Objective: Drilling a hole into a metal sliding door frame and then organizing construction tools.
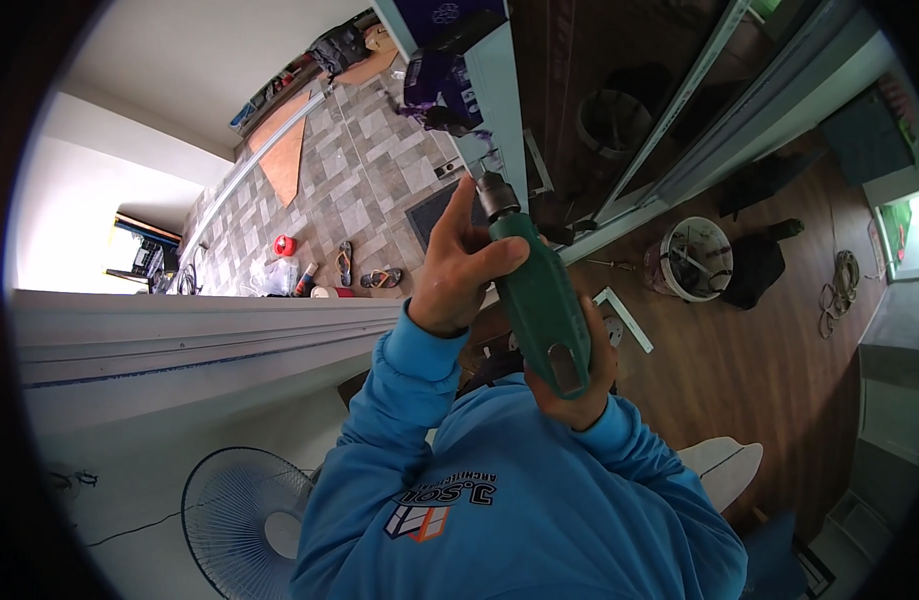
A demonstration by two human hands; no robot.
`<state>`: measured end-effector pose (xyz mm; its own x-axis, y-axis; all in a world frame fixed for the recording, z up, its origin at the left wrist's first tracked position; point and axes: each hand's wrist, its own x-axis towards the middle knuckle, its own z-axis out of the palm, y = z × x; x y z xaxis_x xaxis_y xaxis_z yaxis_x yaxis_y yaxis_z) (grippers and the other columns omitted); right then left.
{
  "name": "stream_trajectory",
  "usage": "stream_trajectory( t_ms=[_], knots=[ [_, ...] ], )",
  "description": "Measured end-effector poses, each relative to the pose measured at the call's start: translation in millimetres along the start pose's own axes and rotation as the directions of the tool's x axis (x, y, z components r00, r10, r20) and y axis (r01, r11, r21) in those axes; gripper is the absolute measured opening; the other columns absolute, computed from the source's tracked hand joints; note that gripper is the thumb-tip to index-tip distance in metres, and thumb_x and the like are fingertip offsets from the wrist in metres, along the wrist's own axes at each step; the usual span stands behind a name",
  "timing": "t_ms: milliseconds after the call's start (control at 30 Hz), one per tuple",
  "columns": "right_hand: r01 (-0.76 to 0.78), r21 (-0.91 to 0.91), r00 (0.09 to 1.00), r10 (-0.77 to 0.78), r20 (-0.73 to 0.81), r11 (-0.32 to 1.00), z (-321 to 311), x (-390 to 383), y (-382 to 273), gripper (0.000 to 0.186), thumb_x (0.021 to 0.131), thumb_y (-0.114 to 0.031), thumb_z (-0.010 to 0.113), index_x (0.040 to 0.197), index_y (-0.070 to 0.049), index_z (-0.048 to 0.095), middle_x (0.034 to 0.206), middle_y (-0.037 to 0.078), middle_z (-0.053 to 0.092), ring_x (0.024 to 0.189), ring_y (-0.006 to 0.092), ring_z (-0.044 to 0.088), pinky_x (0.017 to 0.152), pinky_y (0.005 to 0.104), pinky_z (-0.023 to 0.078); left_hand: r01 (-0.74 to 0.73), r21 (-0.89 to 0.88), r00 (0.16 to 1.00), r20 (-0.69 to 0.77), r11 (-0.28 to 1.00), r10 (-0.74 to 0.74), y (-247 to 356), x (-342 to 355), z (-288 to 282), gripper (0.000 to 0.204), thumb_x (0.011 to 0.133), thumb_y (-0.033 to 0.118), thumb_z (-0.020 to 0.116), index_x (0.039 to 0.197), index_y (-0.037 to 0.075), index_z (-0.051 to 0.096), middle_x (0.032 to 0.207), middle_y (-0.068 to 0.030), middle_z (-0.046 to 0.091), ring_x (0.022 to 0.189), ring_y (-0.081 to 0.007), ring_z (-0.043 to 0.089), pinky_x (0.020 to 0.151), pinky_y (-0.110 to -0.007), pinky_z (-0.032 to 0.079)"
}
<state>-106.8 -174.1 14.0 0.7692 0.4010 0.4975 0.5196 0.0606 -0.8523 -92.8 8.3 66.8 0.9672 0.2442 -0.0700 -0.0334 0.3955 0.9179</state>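
A dark green power drill (542, 300) lies before my chest, its metal chuck (497, 195) directed away from me toward a white door frame (500, 95). My right hand (592, 372) wraps round the rear of the drill from the right and below. Along its front left side, my left hand (458, 262) holds the drill, thumb on the housing. The left index finger stretches forward beside the chuck, close to the white frame. The left hand's other fingers are partly hidden under the drill. Whether the bit touches the frame is too small to tell.
Dark glass panels (600, 60) stand ahead right. A white bucket (690, 260) with tools, a black bag (755, 272) and a coiled cord (840, 290) are on the wooden floor. Beyond the frame, sandals (381, 278) lie on tiles. A fan (245, 520) stands lower left.
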Motion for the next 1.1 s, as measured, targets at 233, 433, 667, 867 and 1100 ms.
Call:
stream_trajectory(
  t_ms=[233,433,667,867,1100],
  knots=[
    [0.008,0.040,1.000,-0.008,-0.004,0.999,-22.0,-5.9,10.2,0.081,0.071,-0.003,0.071,0.142,0.003,0.033,0.101,0.018,0.069,0.086,0.0269,0.071,0.071,0.0325,0.056,-0.052,-0.048,0.997,-0.050,0.997,0.050,-7.7,-2.6,21.1,0.085,0.072,0.025,0.078,0.139,-0.002,0.033,0.104,-0.0164,0.060,0.091,-0.0252,0.067,0.079,-0.038,0.058],
    [0.107,0.002,0.992,-0.107,0.067,0.994,-63.1,-41.1,40.9,0.074,0.079,-0.012,0.071,0.139,0.005,0.033,0.110,0.020,0.063,0.091,0.0270,0.067,0.077,0.0353,0.054,0.141,-0.237,0.984,-0.074,0.961,-0.163,-34.2,-22.6,50.9,0.067,0.084,0.026,0.072,0.135,-0.001,0.037,0.100,-0.0195,0.064,0.090,-0.0257,0.067,0.079,-0.040,0.057],
    [0.324,-0.107,0.909,-0.278,0.311,0.940,-132.9,-70.5,96.5,0.068,0.070,-0.020,0.077,0.131,-0.013,0.048,0.093,0.017,0.064,0.071,0.0309,0.064,0.061,0.0402,0.050,0.334,-0.624,0.800,-0.209,0.706,-0.563,-103.5,-32.1,85.8,0.031,0.090,0.033,0.066,0.080,0.006,0.057,0.071,-0.0112,0.060,0.077,-0.0285,0.064,0.071,-0.038,0.052],
    [0.503,-0.125,0.763,-0.371,0.530,0.855,-169.1,-71.4,111.7,0.064,0.067,-0.024,0.079,0.125,-0.017,0.054,0.095,0.015,0.064,0.073,0.0296,0.065,0.060,0.0392,0.050,0.312,-0.585,0.520,-0.555,0.749,-0.650,-153.1,-54.1,108.4,0.033,0.088,0.032,0.068,0.073,0.009,0.052,0.065,-0.0068,0.053,0.066,-0.0226,0.060,0.062,-0.035,0.050],
    [0.164,0.005,0.904,-0.152,0.400,0.987,-138.4,-88.2,115.2,0.076,0.072,-0.021,0.078,0.136,-0.002,0.041,0.086,0.014,0.065,0.068,0.0298,0.065,0.058,0.0369,0.051,0.065,-0.689,0.870,-0.315,0.722,-0.380,-180.2,-54.9,69.7,0.037,0.095,0.041,0.057,0.098,0.004,0.062,0.086,-0.0117,0.064,0.085,-0.0236,0.062,0.078,-0.035,0.051]
  ],
)
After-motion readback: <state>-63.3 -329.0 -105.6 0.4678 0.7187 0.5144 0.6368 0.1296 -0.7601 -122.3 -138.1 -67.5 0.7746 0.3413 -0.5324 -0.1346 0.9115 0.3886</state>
